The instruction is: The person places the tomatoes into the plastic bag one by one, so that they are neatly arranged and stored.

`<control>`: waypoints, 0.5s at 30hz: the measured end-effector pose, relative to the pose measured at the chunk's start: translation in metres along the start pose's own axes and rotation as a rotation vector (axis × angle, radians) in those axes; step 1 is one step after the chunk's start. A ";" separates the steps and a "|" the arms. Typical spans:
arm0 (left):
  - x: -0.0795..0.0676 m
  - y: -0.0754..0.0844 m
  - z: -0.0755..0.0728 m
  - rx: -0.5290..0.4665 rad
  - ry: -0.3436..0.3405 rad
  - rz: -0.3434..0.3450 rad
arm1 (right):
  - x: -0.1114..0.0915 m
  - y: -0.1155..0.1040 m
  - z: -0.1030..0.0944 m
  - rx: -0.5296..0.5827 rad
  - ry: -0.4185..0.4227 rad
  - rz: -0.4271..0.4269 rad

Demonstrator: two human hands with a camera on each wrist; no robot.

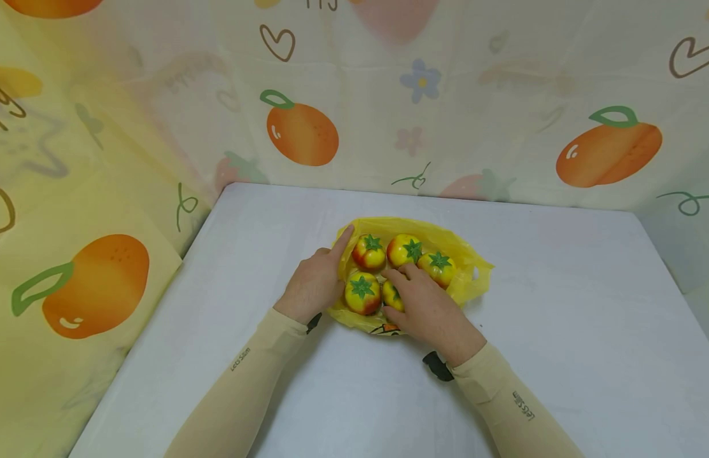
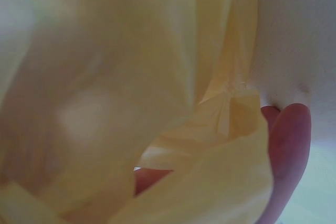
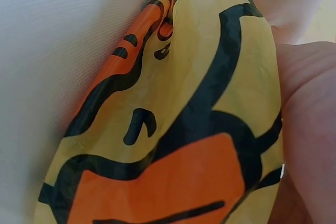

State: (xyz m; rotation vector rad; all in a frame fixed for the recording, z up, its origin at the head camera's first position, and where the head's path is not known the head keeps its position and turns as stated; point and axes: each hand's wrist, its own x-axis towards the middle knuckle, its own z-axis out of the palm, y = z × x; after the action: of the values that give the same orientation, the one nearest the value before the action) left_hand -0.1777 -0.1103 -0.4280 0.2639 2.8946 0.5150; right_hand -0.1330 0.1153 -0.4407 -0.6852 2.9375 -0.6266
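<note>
A thin yellow plastic bag [image 1: 475, 294] lies spread open on the table, with several yellow-and-red toy tomatoes [image 1: 362, 294] inside, green star-shaped leaves on top. My left hand [image 1: 311, 284] holds the bag's left edge, its index finger stretched along the rim. In the left wrist view the bag's folds [image 2: 210, 187] lie between the fingers [image 2: 291, 150] and the rest of the hand. My right hand [image 1: 428, 307] reaches in from the near right, fingers and thumb around the near middle tomato [image 1: 391, 295], which it partly hides. Orange and black print [image 3: 173, 177] fills the bag's near side.
The white table [image 1: 566, 305] extends around the bag on all sides. Behind it hangs a pale curtain [image 1: 475, 95] printed with oranges and hearts, and another printed sheet [image 1: 102, 210] closes off the left side.
</note>
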 end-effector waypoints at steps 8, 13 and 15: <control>-0.001 0.000 0.000 -0.001 0.003 0.003 | 0.000 0.001 0.002 0.002 -0.007 0.001; -0.001 0.000 -0.001 -0.005 0.002 0.004 | 0.000 0.001 0.003 0.001 -0.011 0.005; -0.001 0.000 -0.001 -0.006 0.001 0.005 | 0.000 0.001 0.003 0.001 -0.014 0.006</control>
State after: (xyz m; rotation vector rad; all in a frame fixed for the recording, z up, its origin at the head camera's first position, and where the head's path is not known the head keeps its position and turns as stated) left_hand -0.1769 -0.1108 -0.4273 0.2706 2.8937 0.5244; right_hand -0.1334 0.1150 -0.4437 -0.6779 2.9249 -0.6206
